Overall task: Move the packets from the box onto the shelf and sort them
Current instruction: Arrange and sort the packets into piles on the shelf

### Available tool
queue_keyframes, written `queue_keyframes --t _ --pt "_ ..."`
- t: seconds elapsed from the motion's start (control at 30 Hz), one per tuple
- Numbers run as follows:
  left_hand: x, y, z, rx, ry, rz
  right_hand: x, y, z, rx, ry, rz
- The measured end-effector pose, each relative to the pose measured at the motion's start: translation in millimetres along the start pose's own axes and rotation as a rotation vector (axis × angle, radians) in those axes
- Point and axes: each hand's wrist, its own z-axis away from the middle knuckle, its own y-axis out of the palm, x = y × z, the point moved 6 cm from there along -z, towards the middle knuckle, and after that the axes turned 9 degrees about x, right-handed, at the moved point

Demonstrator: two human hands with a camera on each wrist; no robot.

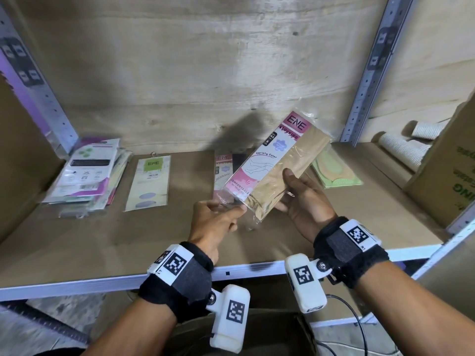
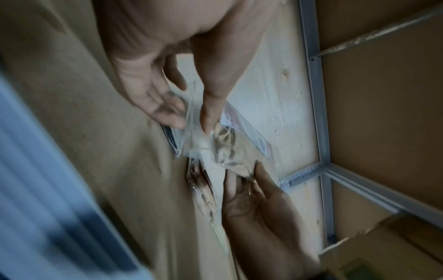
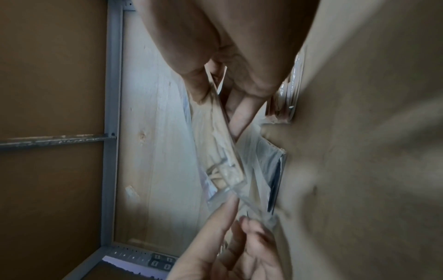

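A pink ENE stocking packet (image 1: 272, 168) with a beige stocking inside is held tilted above the brown shelf board (image 1: 167, 253). My left hand (image 1: 231, 211) pinches its clear lower corner. My right hand (image 1: 285, 191) grips its lower right side, thumb on top. The left wrist view shows the left hand (image 2: 194, 121) pinching the clear film of the packet (image 2: 225, 149). In the right wrist view the right hand (image 3: 215, 91) clasps the packet (image 3: 223, 151). Just below it on the shelf lies a similar pink packet (image 1: 223, 165), partly hidden.
A stack of packets (image 1: 84, 176) lies at the shelf's left, a green ENE packet (image 1: 150, 181) beside it, a green-yellow packet (image 1: 339, 176) at the right. A cardboard box (image 1: 447, 170) and striped rolls (image 1: 403, 147) stand far right. Metal uprights (image 1: 367, 73) frame the bay.
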Motion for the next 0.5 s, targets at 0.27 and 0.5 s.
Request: queue_keyframes --t 0.27,0.5 --pt "-2 9 -2 0.178 -0.097 0.252 3 3 0 0.041 -0.065 0.104" --pt "-15 16 0 0.300 -0.081 0.247 5 -3 -4 0.064 -0.022 0.127"
